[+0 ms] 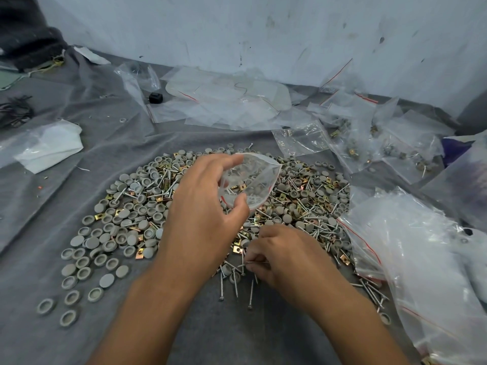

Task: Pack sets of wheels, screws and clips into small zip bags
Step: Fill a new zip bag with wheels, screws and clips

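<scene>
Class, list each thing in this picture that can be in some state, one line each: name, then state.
small zip bag: held open, above the pile, parts inside
left hand: grips the bag's mouth
right hand: pinches screws at the pile's near edge
pile of wheels, screws and clips: loose, mixed, spread on grey cloth
filled bags: lying far right
empty bags: flat, by the wall

- Wheels (106, 280): grey.
- Clips (237, 249): brass-gold.
- Screws (251, 293): silver.
- Bag (250, 180): clear, red-striped.
- Cloth (237, 333): grey.
- Far wall (237, 30): pale blue, dark-smudged.
- Left sheet (52, 146): white.
</scene>
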Demonstrator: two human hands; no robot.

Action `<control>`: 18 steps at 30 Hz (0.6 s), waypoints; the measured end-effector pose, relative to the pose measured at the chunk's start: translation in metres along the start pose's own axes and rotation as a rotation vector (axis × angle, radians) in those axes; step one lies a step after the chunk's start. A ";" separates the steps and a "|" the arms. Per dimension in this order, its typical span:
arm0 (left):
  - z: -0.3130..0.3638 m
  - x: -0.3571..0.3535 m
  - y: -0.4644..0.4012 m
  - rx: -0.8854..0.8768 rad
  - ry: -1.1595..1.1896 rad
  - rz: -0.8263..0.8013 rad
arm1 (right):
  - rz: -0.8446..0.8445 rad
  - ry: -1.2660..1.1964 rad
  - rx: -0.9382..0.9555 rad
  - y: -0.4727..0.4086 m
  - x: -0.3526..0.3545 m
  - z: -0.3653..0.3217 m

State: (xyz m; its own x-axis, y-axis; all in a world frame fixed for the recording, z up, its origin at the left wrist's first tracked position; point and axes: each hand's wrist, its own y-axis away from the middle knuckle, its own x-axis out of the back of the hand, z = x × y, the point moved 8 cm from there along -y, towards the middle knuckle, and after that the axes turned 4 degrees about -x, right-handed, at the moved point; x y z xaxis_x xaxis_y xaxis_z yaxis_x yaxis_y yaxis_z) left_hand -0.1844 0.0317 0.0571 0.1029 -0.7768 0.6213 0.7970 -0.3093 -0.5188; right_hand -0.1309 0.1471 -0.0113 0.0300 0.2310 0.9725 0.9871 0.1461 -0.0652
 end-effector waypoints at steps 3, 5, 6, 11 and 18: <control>-0.001 0.001 0.000 0.000 0.008 0.001 | -0.003 -0.191 -0.057 0.001 0.003 0.012; -0.001 0.000 0.000 -0.001 0.006 -0.002 | 0.037 -0.407 -0.063 0.003 0.016 0.022; -0.001 0.000 0.000 0.000 0.006 -0.005 | 0.081 -0.527 -0.051 0.006 0.026 0.025; 0.001 -0.004 0.001 -0.021 0.006 -0.040 | 0.672 -0.809 0.031 0.026 0.094 0.026; 0.003 -0.012 0.001 -0.046 -0.003 -0.081 | 0.929 -0.570 -0.077 0.021 0.099 0.015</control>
State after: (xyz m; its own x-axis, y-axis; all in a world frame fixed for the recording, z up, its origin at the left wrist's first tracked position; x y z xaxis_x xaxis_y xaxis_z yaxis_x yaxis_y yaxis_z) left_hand -0.1833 0.0421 0.0507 0.0413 -0.7466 0.6640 0.7747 -0.3957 -0.4932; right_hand -0.1095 0.1878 0.0802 0.7108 0.6346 0.3036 0.6248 -0.3713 -0.6869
